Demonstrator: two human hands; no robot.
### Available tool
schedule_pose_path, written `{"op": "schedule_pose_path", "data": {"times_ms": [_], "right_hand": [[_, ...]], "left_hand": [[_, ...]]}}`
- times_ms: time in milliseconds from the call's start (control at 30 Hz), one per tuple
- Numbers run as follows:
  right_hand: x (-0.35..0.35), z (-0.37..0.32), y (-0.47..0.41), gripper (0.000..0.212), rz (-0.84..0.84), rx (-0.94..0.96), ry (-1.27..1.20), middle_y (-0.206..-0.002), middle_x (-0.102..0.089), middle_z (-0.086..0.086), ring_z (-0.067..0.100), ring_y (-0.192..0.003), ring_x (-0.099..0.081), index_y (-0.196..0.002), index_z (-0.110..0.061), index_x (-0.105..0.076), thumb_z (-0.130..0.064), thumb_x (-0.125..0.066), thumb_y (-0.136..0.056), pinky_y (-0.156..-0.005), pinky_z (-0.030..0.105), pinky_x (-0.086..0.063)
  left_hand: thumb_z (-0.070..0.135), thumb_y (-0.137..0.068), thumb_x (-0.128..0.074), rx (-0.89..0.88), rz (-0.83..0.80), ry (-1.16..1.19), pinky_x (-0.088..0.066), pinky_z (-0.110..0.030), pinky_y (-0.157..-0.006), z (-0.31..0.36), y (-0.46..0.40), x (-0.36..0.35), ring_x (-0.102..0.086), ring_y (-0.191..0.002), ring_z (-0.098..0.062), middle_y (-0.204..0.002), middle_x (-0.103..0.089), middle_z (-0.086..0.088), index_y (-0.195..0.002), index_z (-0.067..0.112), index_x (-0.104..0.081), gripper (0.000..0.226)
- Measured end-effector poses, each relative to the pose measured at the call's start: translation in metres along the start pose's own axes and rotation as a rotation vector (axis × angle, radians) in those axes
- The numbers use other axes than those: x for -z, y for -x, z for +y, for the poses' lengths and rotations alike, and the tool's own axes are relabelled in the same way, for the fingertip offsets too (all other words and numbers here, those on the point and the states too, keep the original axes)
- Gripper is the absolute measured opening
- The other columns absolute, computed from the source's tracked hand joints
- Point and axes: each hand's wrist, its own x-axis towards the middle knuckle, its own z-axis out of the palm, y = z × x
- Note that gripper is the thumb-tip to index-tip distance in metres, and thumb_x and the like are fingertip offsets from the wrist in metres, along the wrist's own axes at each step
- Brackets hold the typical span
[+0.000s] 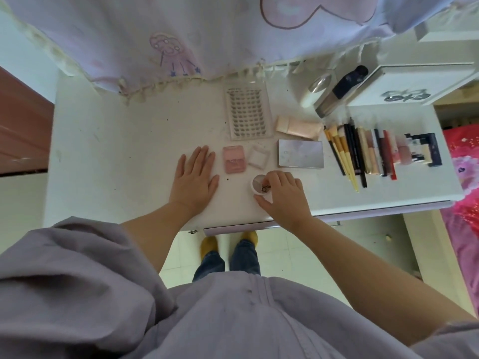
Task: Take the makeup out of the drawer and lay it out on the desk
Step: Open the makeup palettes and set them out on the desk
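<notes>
Makeup lies spread over the white desk (116, 151). My right hand (282, 200) grips a small round white jar (260, 186) that sits on the desk near the front edge. My left hand (194, 180) rests flat on the desk, fingers straight, just left of a pink compact (234, 159). Beyond them lie a clear square case (258, 158), a lash tray (248, 114), a silver palette (300, 153), a pink tube (298, 127), brushes (340, 154) and a row of pencils and lipsticks (381, 151).
A patterned curtain (181, 35) hangs over the desk's back edge. A white box (409, 84) stands at the back right, with a dark bottle (342, 92) and a white bottle (315, 92) lying beside it. The drawer front (233, 230) shows under the desk edge.
</notes>
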Motion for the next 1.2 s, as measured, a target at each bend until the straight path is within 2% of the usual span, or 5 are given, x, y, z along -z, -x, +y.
{"op": "schedule_pose_path", "data": {"times_ms": [133, 267, 533, 833, 1200], "right_hand": [[-0.003, -0.006, -0.002, 0.037, -0.045, 0.007, 0.035, -0.121, -0.054, 0.009, 0.030, -0.107, -0.050, -0.107, -0.008, -0.054, -0.035, -0.063, -0.083, -0.086, 0.037, -0.036], [0.009, -0.004, -0.009, 0.033, -0.010, 0.002, 0.003, -0.108, -0.057, 0.005, 0.025, -0.100, -0.051, -0.102, -0.011, -0.054, -0.041, -0.053, -0.089, -0.084, 0.035, -0.037], [0.047, 0.021, -0.017, 0.034, 0.121, -0.164, 0.014, -0.116, -0.059, 0.007, 0.027, -0.107, -0.053, -0.117, -0.012, -0.055, -0.036, -0.039, -0.098, -0.089, 0.038, -0.037], [0.030, 0.007, 0.087, 0.050, 0.202, -0.813, -0.041, -0.151, -0.030, 0.001, 0.025, -0.139, -0.028, -0.141, -0.024, -0.034, -0.048, -0.025, -0.099, -0.113, 0.045, -0.022], [-0.062, -0.111, 0.338, 0.048, 0.270, -1.597, -0.266, -0.153, -0.027, 0.001, 0.023, -0.139, -0.025, -0.142, -0.025, -0.029, -0.045, -0.025, -0.099, -0.114, 0.045, -0.017]], "left_hand": [[0.037, -0.099, -0.032, -0.001, -0.005, 0.004, 0.002, -0.041, -0.117, -0.001, -0.001, 0.000, -0.006, -0.145, -0.020, -0.157, -0.011, -0.007, -0.149, 0.013, -0.017, 0.058], [0.039, -0.098, -0.031, 0.008, -0.035, 0.005, 0.000, -0.041, -0.117, 0.000, -0.003, 0.005, -0.008, -0.145, -0.021, -0.157, -0.013, -0.006, -0.149, 0.014, -0.019, 0.057], [0.033, -0.099, -0.035, -0.067, 0.056, 0.063, -0.028, -0.040, -0.100, 0.016, -0.044, 0.061, -0.046, -0.116, -0.028, -0.129, -0.051, -0.009, -0.128, 0.012, -0.049, 0.038], [0.028, -0.098, -0.040, -0.751, -0.032, 0.093, -0.040, -0.042, -0.085, 0.116, -0.041, 0.083, -0.052, -0.105, -0.032, -0.116, -0.056, -0.014, -0.124, 0.007, -0.052, 0.036], [0.035, -0.099, -0.034, -1.475, -0.387, -0.174, -0.035, -0.039, -0.096, 0.246, 0.152, 0.015, -0.046, -0.118, -0.031, -0.129, -0.050, -0.013, -0.130, 0.011, -0.045, 0.040]]}}
